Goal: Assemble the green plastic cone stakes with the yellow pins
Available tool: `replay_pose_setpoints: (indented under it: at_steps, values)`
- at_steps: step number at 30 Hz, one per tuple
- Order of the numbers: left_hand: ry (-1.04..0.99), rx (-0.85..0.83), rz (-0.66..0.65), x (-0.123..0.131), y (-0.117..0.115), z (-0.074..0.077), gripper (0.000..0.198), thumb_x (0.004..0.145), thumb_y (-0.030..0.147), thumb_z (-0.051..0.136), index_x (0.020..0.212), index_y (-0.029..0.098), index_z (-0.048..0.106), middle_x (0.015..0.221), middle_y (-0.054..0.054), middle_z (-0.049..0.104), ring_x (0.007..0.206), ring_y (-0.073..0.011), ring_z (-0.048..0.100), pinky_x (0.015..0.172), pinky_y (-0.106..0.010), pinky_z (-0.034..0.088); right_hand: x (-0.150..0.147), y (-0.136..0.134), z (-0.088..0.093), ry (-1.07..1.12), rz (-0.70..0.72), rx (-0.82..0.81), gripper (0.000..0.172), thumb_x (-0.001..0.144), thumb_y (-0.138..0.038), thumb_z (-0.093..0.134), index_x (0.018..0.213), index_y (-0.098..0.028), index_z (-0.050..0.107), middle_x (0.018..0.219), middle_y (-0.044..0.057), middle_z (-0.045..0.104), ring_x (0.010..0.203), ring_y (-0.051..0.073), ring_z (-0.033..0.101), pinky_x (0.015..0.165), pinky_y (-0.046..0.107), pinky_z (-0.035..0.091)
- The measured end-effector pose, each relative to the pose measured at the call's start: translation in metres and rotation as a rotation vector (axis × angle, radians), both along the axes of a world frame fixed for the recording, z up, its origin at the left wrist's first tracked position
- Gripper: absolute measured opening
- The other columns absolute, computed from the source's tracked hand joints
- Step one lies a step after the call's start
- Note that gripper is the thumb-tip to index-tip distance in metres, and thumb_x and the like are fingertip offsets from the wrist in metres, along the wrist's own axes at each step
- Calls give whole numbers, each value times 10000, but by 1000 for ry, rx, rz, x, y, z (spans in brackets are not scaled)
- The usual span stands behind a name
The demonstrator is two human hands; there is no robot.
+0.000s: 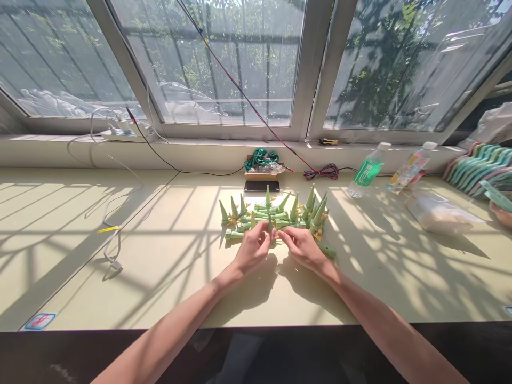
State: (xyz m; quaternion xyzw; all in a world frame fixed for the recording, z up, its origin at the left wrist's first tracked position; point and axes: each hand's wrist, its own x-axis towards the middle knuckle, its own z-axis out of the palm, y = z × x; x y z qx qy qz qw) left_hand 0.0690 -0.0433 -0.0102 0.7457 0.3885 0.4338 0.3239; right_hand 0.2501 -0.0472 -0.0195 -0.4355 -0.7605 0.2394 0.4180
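Note:
My left hand [254, 246] is closed in a pinch around a small green cone [270, 223] held upright. Close beside it, my right hand [302, 247] has its thumb and fingers pressed together at the cone's lower right; whatever lies between them is too small to name. Just beyond both hands spreads a cluster of green pieces. Pointed green cones with yellowish bits at their bases stand at its left [224, 213] and right [319, 214]. Between them lie ribbed green tubes [276, 215], and another green tube [328, 250] rests by my right wrist.
Behind the cluster lie a black phone [262, 186] and a small box [263, 175] with green ribbon. Bottles [367, 172], a clear plastic bag [438, 212] and pastel hangers [476, 168] stand at right, where another person's hand [502, 214] shows. A white cable [114, 240] lies left.

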Motion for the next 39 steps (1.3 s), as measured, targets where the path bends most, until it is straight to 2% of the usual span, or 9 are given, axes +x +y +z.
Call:
replay_pose_setpoints:
  at_steps: [4,7,9,12,14,17,22,30,39]
  values:
    - [22,12,-6,0,0,-2,190,972,338,495,860,187,471,737,6,534,553,-86,473,450,-195,319,0,1,-3,-7,13,3,435,1004,-368,423,615,-200,324,551,-49,322,512,97,290,518,267,244]
    - [6,-18,-9,0,0,-2,190,969,355,500,893,181,508,758,-10,569,578,-101,526,464,-199,371,0,1,-2,-1,0,-4,440,1000,-375,438,607,-198,348,543,-48,332,510,98,298,515,268,251]
    - [-11,-32,-4,0,0,0,201,966,371,506,922,177,535,781,-24,596,609,-117,569,480,-206,409,0,0,0,25,-12,-12,400,994,-378,460,640,-193,435,556,-41,401,518,103,345,517,263,282]
    - [-26,-43,29,1,1,3,228,962,396,514,935,173,551,819,-39,623,648,-134,610,495,-214,442,-1,-3,4,83,-4,-39,231,969,-373,529,845,-185,579,648,-16,560,554,116,466,522,248,356]
    - [-23,-52,61,1,1,4,237,961,404,519,930,171,552,835,-45,633,664,-140,624,498,-215,451,-1,-4,6,93,13,-42,183,950,-362,568,965,-182,600,716,3,616,581,126,524,529,246,400]
    - [-14,-66,90,1,2,5,235,959,400,524,918,171,552,844,-46,642,678,-146,633,505,-221,462,-1,-4,6,70,42,-14,177,937,-343,586,1006,-180,606,755,18,634,604,136,556,558,255,447]
    - [-10,-68,84,0,2,3,224,956,393,526,921,174,559,833,-39,644,669,-147,632,526,-234,486,1,-1,2,31,74,23,176,941,-341,583,989,-175,616,742,20,631,601,136,540,578,265,454]
    - [-11,-30,57,0,-1,3,255,941,419,547,918,169,589,762,-27,622,600,-125,601,483,-209,445,2,1,-1,-42,73,44,248,977,-358,505,876,-165,625,683,6,575,575,126,438,567,267,373]
    - [-41,-16,30,1,-1,3,234,934,397,556,945,168,602,732,-26,612,603,-135,606,496,-221,470,-1,0,-2,-93,82,11,376,1016,-356,384,689,-199,483,601,-21,440,549,125,382,549,268,315]
